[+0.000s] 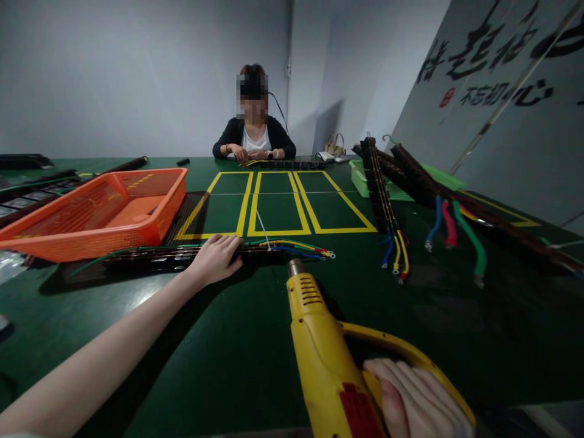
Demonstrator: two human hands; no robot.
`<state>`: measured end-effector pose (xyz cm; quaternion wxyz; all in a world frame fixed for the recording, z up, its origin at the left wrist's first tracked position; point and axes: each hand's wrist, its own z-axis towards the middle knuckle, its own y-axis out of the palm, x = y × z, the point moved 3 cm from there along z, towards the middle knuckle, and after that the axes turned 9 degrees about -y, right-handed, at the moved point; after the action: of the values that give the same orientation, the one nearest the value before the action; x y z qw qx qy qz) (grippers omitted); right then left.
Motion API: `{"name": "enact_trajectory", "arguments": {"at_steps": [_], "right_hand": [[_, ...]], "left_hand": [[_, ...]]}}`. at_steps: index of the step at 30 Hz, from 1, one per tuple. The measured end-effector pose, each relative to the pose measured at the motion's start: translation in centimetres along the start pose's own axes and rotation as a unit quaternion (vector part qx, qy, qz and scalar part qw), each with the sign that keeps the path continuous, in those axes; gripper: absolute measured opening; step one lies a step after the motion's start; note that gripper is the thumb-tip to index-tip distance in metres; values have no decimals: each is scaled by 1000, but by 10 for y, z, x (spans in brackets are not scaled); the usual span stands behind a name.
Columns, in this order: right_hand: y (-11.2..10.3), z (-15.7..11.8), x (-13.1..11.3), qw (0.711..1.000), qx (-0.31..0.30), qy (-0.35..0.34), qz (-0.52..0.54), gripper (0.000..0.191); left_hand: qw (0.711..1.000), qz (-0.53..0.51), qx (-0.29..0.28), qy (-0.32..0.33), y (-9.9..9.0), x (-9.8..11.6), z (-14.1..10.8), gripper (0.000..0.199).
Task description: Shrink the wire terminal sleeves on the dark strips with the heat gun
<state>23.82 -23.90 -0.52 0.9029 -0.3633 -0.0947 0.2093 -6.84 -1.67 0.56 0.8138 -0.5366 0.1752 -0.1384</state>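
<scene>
My right hand (415, 395) is closed around the handle of a yellow heat gun (314, 340). Its metal nozzle points away from me, just short of the wire ends of a long, dark, shiny-wrapped wire harness (155, 260). The harness lies crosswise on the table, and my left hand (216, 258) grips it near its middle, fingers over the top. Blue, yellow and green wires with ring terminals (328, 254) come out of its right end. A white cable tie (262, 228) around it has its tail sticking up. The underside of my left fingers is hidden.
An orange basket (155, 228) stands behind the harness at left. At right, more dark harnesses (378, 182) lean over a green basket (360, 177), wires toward me. Yellow tape rectangles (278, 233) mark the green table (255, 340). Across it sits a person (255, 137) with another harness.
</scene>
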Motion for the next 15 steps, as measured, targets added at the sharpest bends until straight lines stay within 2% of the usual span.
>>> {"name": "enact_trajectory", "arguments": {"at_steps": [3,6,12,15], "right_hand": [[8,-1,-5,1000,6,13,15,37],[13,9,-15,1000,8,23,19,33],[23,29,-39,996,41,80,23,37],[23,34,-43,997,23,76,22,37]], "left_hand": [[1000,15,-8,-5,-2,9,3,27],[1000,23,-17,-11,-2,13,4,26],[1000,11,-25,-9,2,12,4,33],[1000,3,-29,-6,3,11,3,34]]}}
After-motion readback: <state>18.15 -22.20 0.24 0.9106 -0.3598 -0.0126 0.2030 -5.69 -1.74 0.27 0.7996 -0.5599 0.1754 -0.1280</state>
